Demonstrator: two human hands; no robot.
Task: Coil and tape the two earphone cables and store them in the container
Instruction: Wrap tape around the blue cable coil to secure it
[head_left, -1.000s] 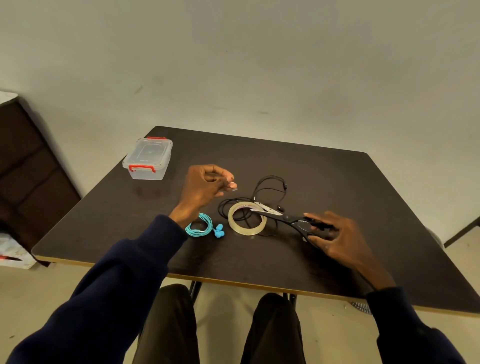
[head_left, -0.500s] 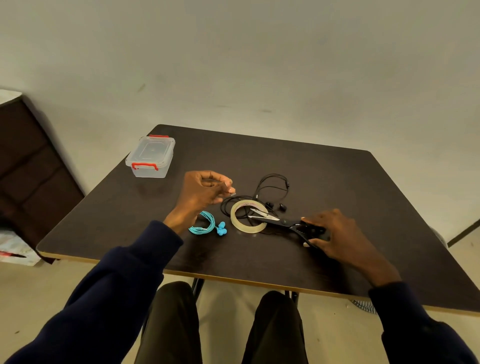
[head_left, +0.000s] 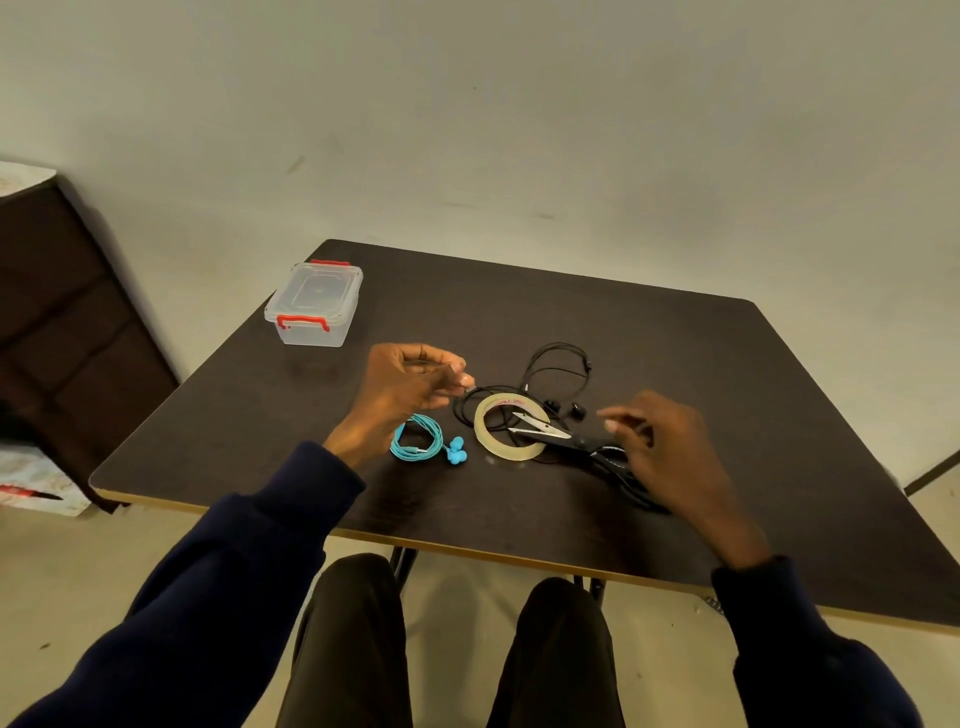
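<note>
The blue earphone cable (head_left: 415, 441) lies coiled on the dark table (head_left: 727, 395), just right of my left wrist. The black earphone cable (head_left: 556, 371) lies loose behind and under the tape roll (head_left: 506, 434). My left hand (head_left: 410, 387) hovers above the blue coil, its fingertips pinched on a small pale piece of tape (head_left: 467, 382). My right hand (head_left: 670, 452) is raised just over the handles of the black scissors (head_left: 550, 434), fingers apart and holding nothing. The clear container (head_left: 314, 304) with red clips stands shut at the table's far left.
The scissors' blades rest across the tape roll. A dark cabinet (head_left: 62, 332) stands left of the table. My knees (head_left: 457, 623) sit below the table's near edge.
My right hand has let go of the scissors' handles and lifted, fingers spreading. The scissors stay on the table. My left hand keeps its pinch and has barely moved.
</note>
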